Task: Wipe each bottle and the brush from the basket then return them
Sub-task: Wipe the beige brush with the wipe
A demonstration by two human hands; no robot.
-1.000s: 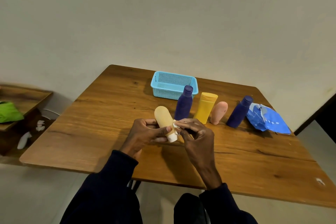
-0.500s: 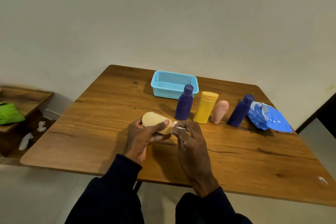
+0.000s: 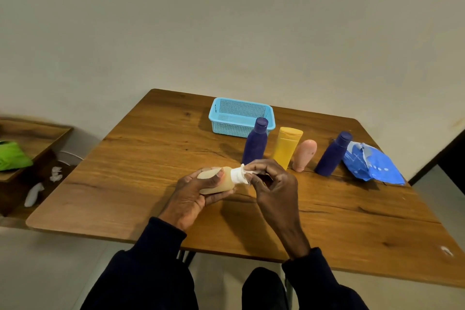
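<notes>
The tan, soft-sided plastic bottle (image 3: 220,181) lies on its side in the person's hands, over the middle of the wooden table (image 3: 151,158), a little nearer the front edge than the back. Its white cap (image 3: 237,175) points to the right. The left hand (image 3: 193,196) grips the body of the bottle, with the thumb across the top and the fingers curled beneath. The right hand (image 3: 274,189) meets the cap end, its thumb and fingertips bent inward and pinching a small white wipe (image 3: 253,171) against the cap. Whether the bottle rests on the tabletop or is held just above it cannot be told.

Behind the hands, a row of things stands across the table toward the right edge: a dark blue plastic bottle with a matching cap (image 3: 255,143), a yellow flip-top bottle (image 3: 285,148) just beside it, a pale pink rounded item (image 3: 303,155) leaning slightly, which may be a bottle or the brush, and a second dark blue bottle (image 3: 332,155) tilted to the right. A crumpled blue and white packet (image 3: 372,163) lies next to that last bottle, near the right edge.

The light blue perforated plastic basket (image 3: 226,128) sits by the back edge, just behind the first blue bottle.

Off the table's left edge a low wooden shelf (image 3: 32,133) carries a bright green cloth (image 3: 12,156), with white crumpled scraps (image 3: 55,173) below it.
</notes>
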